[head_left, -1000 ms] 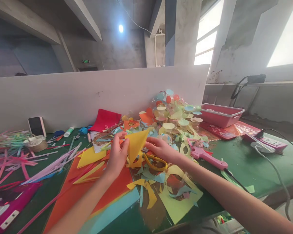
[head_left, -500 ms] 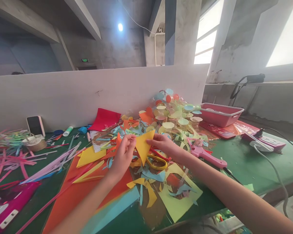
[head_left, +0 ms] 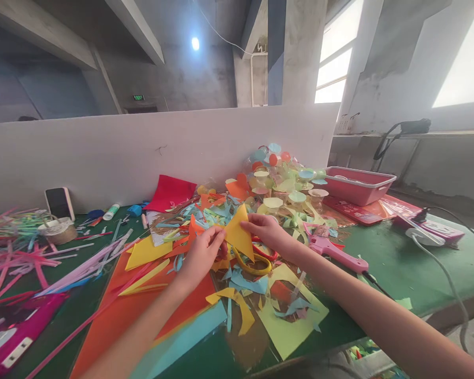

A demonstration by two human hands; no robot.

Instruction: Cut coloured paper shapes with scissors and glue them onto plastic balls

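A yellow paper triangle [head_left: 240, 236] is held up over the middle of the table. My left hand [head_left: 202, 256] pinches its left edge with thumb and fingers closed. My right hand [head_left: 265, 230] grips its right edge, fingers curled. Under the hands lie scissors with yellow handles [head_left: 253, 266] and red-handled scissors [head_left: 265, 251] among paper scraps. A large orange sheet [head_left: 118, 310] lies below my left forearm.
A pink glue gun [head_left: 332, 251] lies right of my hands, its cord running off. A heap of coloured plastic cups [head_left: 280, 181], a pink tub [head_left: 357, 185], a phone [head_left: 59, 202], a tape roll [head_left: 57, 231], paper strips [head_left: 19, 252] and a white divider board [head_left: 142, 152] surround them.
The yellow triangle has been turned in my fingers and shifted right, its point now up. Both hands moved slightly right and closer together.
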